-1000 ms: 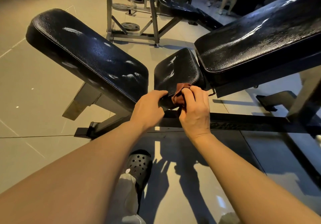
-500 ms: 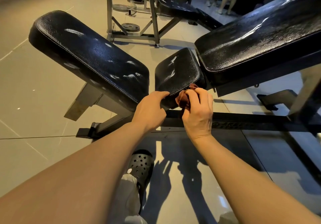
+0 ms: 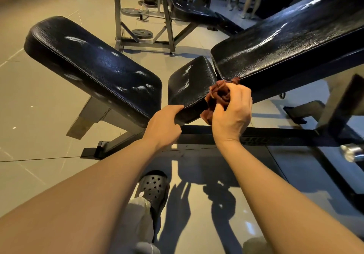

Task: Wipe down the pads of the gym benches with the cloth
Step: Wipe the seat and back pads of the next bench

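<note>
A small black seat pad (image 3: 191,84) sits in the middle, between a long black pad (image 3: 94,68) on the left and a tilted black back pad (image 3: 285,43) on the right. My right hand (image 3: 232,114) grips a bunched reddish-brown cloth (image 3: 218,96) against the near right corner of the seat pad. My left hand (image 3: 165,125) holds the near edge of that seat pad, thumb on top. Wet streaks shine on all three pads.
A black steel frame bar (image 3: 275,135) runs across under the pads. A rack with weight plates (image 3: 141,33) and another bench (image 3: 195,13) stand behind. People's legs (image 3: 248,1) are at the far back. My dark clog (image 3: 155,188) is on the tiled floor.
My right hand has carried the cloth up and to the right, from the seat pad's near edge to its right corner. My left hand stays on the near edge.
</note>
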{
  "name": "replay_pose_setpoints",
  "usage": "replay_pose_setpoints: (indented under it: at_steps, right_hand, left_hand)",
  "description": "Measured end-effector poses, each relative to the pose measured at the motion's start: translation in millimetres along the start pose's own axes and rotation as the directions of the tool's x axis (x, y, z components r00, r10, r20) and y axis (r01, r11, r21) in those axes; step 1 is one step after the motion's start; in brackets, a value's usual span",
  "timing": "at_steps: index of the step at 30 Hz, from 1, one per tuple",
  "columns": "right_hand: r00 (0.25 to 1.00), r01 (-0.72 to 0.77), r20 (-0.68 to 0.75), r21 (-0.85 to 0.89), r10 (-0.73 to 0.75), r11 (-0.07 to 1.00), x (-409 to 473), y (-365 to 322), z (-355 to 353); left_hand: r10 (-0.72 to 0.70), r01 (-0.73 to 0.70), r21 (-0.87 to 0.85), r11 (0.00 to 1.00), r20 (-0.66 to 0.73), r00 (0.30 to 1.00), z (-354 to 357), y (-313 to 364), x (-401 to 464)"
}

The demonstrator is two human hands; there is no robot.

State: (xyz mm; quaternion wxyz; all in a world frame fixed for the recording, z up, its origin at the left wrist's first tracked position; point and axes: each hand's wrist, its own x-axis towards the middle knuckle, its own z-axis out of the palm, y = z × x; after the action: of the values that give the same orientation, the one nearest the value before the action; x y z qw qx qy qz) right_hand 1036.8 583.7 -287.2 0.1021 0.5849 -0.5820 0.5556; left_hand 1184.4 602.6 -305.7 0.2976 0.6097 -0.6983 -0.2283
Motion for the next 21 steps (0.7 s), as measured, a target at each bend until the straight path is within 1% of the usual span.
replay_pose_setpoints:
  at_steps: [3, 5, 6, 7, 8, 9, 10, 11, 12, 13, 15, 16, 17, 21]
  right_hand:
    - [0.992, 0.008, 0.128, -0.007, -0.007, 1.0, -9.9, 2.5, 12.6]
    - [0.971, 0.086, 0.223, 0.008, -0.086, 0.996, -17.5, 8.7, 14.9]
    - [0.934, 0.155, 0.326, 0.005, -0.148, 0.988, -25.1, 12.8, 14.8]
    - [0.876, 0.213, 0.444, -0.007, -0.188, 0.977, -35.7, 16.9, 14.6]
    - [0.821, 0.234, 0.54, -0.019, -0.187, 0.972, -47.2, 19.7, 13.8]
    - [0.815, 0.216, 0.557, -0.036, -0.16, 0.976, -56.6, 20.2, 12.6]
    - [0.86, 0.163, 0.498, -0.054, -0.115, 0.985, -60.6, 18.6, 13.0]
    - [0.918, 0.1, 0.389, -0.049, -0.073, 0.994, -58.8, 13.9, 13.4]
    - [0.96, 0.066, 0.274, -0.039, -0.053, 0.997, -51.6, 7.3, 12.8]
    - [0.985, 0.063, 0.162, -0.049, -0.055, 0.997, -39.8, 1.6, 11.8]
    - [0.997, 0.07, 0.017, -0.081, -0.069, 0.994, -13.3, -2.2, 8.9]
    - [0.998, 0.063, -0.015, -0.089, -0.065, 0.994, -5.8, -1.0, 9.2]
    - [0.998, 0.065, -0.014, -0.092, -0.067, 0.994, -3.7, 0.7, 11.4]
    - [0.992, 0.105, 0.073, -0.098, -0.098, 0.99, -25.2, 5.5, 29.4]
  left_hand:
    - [0.003, -0.003, -0.003, 1.0, -0.009, 1.0, 1.9, -0.8, -2.1]
    - [0.019, -0.019, 0.008, 1.0, -0.012, 1.0, 1.2, -1.2, -2.7]
    - [0.027, -0.027, 0.016, 0.999, -0.005, 1.0, 0.3, -1.3, -3.0]
    - [0.032, -0.032, 0.023, 0.999, 0.002, 0.999, -0.6, -1.5, -3.2]
    - [0.033, -0.033, 0.03, 0.999, 0.006, 0.999, -1.2, -1.4, -3.1]
    - [0.028, -0.028, 0.033, 0.999, 0.01, 1.0, -1.2, -1.3, -3.1]
    - [0.024, -0.025, 0.032, 0.999, 0.011, 1.0, -0.8, -0.6, -3.0]
    - [0.025, -0.025, 0.028, 0.999, 0.009, 1.0, -0.3, 0.2, -2.8]
    - [0.032, -0.032, 0.02, 0.999, 0.002, 0.999, 0.3, 0.7, -2.4]
    - [0.04, -0.04, 0.01, 0.999, -0.004, 0.999, 0.7, 0.9, -2.0]
    - [0.043, -0.043, 0.004, 0.999, -0.002, 0.999, 0.1, 0.6, -1.4]
    - [0.043, -0.043, 0.012, 0.999, 0.004, 0.999, -0.6, -0.1, -1.3]
    - [0.042, -0.042, 0.02, 0.999, 0.01, 0.999, -1.2, -1.4, -1.5]
    - [0.05, -0.051, 0.023, 0.998, 0.025, 0.998, -3.1, -3.0, -3.2]
